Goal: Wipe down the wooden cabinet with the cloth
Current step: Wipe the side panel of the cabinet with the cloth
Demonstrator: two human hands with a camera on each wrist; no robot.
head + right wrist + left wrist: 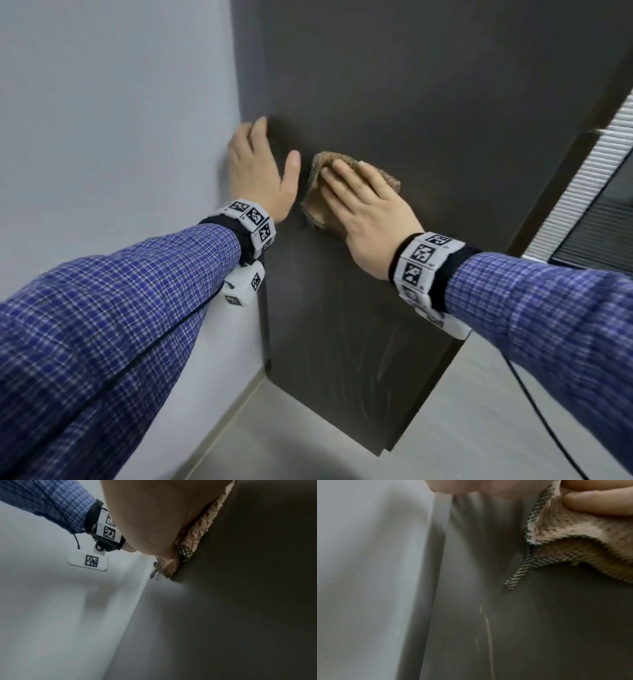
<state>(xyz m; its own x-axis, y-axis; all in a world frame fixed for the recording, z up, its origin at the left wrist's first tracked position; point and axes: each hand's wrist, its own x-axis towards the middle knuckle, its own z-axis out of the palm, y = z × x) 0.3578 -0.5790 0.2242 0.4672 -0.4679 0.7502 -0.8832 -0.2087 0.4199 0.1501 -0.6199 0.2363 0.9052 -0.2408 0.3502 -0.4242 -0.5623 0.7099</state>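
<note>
The dark brown wooden cabinet (428, 85) stands upright against a pale wall. A tan cloth with a checked edge (317, 205) lies flat on the cabinet's side panel. My right hand (359, 195) presses on it with straight fingers. The left wrist view shows the cloth (573, 534) hanging from under the right hand's fingers (597, 503). Under my palm in the right wrist view, the cloth (200, 527) is bunched against the panel (257, 588). My left hand (260, 161) rests flat and open on the cabinet's left edge, just left of the cloth.
The pale blue-grey wall (113, 120) meets the cabinet on the left. A grey floor (462, 428) lies below. A ribbed white blind or panel (589, 181) stands to the right of the cabinet. Faint streaks (488, 635) mark the lower panel.
</note>
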